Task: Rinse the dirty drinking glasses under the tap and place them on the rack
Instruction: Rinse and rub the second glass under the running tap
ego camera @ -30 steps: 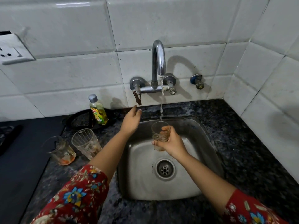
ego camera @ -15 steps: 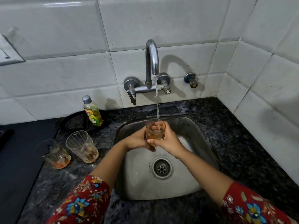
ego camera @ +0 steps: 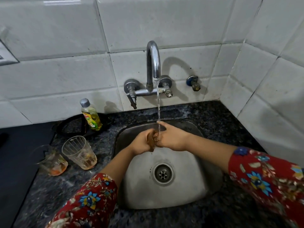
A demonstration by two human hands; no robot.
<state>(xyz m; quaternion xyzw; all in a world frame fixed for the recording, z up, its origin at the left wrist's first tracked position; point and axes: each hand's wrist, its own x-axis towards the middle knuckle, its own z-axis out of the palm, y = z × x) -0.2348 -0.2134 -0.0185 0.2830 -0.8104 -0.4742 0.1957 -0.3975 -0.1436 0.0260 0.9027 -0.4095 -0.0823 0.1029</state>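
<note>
Both hands meet over the sink [ego camera: 189, 178], right under the running tap [ego camera: 153, 63]. The left hand [ego camera: 140, 143] is wrapped round the drinking glass [ego camera: 151, 141] from one side and the right hand [ego camera: 173, 139] grips it from the other, so the water hits it and the brown residue drains into the basin. The glass is blurred between the palms, so I cannot tell whether the right fingers reach inside. A ribbed glass [ego camera: 79, 153] and a stained glass [ego camera: 53, 162] wait on the counter [ego camera: 213, 122], out to the left of the left hand, probably next in line.
</note>
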